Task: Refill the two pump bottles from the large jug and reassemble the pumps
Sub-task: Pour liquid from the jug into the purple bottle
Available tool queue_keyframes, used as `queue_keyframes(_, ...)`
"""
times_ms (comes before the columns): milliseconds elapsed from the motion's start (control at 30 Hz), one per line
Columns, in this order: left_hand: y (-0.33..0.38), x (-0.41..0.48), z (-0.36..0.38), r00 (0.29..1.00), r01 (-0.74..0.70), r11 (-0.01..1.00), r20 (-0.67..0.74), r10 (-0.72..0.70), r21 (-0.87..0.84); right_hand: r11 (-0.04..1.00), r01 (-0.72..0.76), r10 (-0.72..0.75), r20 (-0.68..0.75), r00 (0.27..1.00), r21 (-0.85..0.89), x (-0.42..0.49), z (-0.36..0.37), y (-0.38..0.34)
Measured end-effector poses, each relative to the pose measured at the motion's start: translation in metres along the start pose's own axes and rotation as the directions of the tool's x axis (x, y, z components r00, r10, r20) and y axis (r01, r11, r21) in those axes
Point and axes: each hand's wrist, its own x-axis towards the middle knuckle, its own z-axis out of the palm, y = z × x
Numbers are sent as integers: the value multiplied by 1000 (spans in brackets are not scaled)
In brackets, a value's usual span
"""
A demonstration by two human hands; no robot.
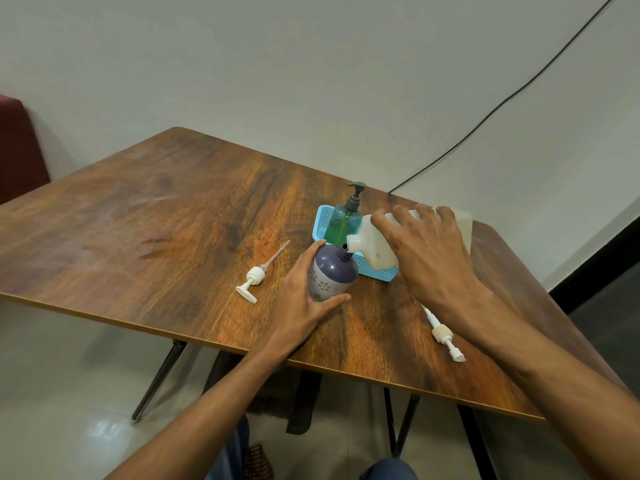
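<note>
My left hand grips a purple pump bottle with a flower print; it stands on the table with its pump off and its neck open. My right hand holds the large whitish jug, tipped over to the left so that its spout sits right at the bottle's open neck. One white pump lies on the table left of the bottle. A second white pump lies near the front edge, under my right forearm.
A green bottle with a dark pump fitted stands in a light blue basket behind the purple bottle. The wooden table ends close to my body. A black cable runs down the wall at the back right.
</note>
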Motion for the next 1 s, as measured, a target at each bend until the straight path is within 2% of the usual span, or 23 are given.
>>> queue_keyframes(1000, -1, 0, 1, 1000, 0, 1000, 1, -1, 19, 991, 52, -54, -10, 998, -123, 3, -4, 3)
